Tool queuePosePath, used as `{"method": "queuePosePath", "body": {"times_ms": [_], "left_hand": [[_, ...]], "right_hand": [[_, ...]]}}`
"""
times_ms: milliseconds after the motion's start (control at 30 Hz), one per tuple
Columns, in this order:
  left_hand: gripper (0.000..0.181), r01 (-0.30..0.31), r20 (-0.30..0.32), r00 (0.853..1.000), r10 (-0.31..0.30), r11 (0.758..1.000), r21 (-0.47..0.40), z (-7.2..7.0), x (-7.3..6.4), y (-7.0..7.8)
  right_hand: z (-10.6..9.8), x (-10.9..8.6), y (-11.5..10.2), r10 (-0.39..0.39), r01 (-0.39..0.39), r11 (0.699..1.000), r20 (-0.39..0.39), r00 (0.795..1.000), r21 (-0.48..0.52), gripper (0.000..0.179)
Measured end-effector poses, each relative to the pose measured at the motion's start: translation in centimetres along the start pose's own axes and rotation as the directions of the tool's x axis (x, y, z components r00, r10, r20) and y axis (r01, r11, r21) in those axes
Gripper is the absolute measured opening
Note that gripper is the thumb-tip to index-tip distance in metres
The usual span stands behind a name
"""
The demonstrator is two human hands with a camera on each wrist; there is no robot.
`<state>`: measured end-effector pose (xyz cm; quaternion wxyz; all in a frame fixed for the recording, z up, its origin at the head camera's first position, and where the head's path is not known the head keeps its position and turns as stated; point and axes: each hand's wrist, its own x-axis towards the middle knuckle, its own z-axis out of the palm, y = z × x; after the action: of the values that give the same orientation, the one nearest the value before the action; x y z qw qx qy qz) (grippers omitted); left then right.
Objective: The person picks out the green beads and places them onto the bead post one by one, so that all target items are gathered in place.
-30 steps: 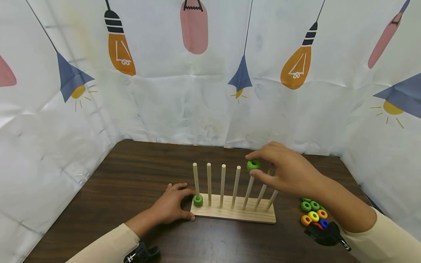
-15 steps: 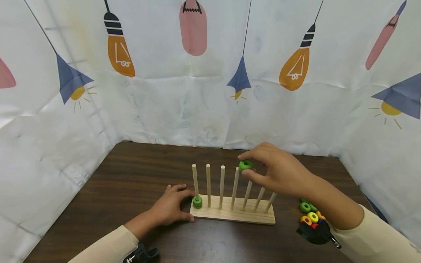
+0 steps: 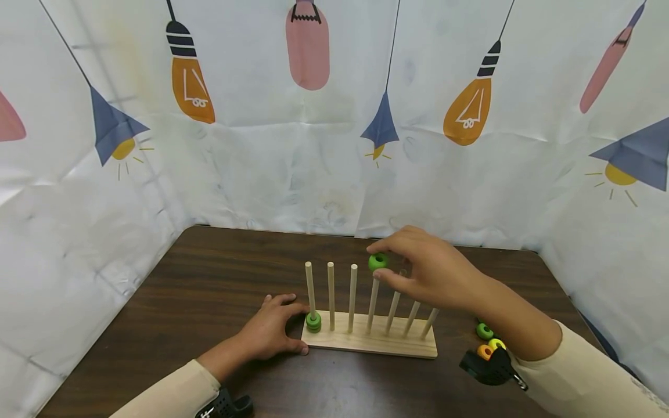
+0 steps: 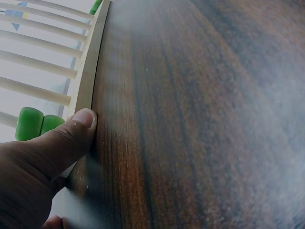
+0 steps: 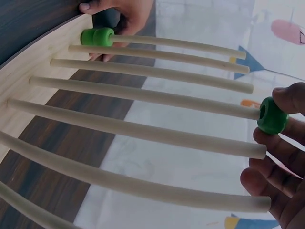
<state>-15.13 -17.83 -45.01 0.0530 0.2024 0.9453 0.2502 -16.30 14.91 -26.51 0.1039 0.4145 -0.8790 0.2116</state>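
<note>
Right hand (image 3: 424,270) pinches one green bead (image 3: 378,262) between thumb and fingertips, grip narrowed to the bead's width, other fingers loosely spread. Bead sits at the top end of the fourth peg (image 3: 373,305) from the left — can't tell whether the hole is over the tip or just beside it.

Left hand (image 3: 269,331) holds the left end of the wooden base (image 3: 360,339), grip wrapped round that end, thumb pressed along the near edge. Base lies on the dark tabletop (image 3: 235,261), seven pegs upright in a row.

Progress: two green beads (image 3: 313,322) are down on the leftmost peg (image 3: 310,290), stacked at its foot. Pegs two, three, five, six and seven carry none; the fourth has nothing below the held bead. Looks like an early stage — two beads seated, one in hand.

Left over: loose beads on the tabletop to the right, at least a green one (image 3: 484,331), a yellow one (image 3: 497,345) and an orange one (image 3: 485,352), partly hidden by the right forearm and black wrist device (image 3: 487,368); full count can't be told.
</note>
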Motion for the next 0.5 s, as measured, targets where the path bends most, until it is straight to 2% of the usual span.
{"method": "queuePosePath", "body": {"times_ms": [500], "left_hand": [[0.072,0.019,0.002,1.000,-0.019,1.000,-0.006,0.1,-0.1,0.0]], "right_hand": [[0.6,1.2,-0.5,0.004,-0.004,1.000,-0.001,1.000,0.013,0.034]]}}
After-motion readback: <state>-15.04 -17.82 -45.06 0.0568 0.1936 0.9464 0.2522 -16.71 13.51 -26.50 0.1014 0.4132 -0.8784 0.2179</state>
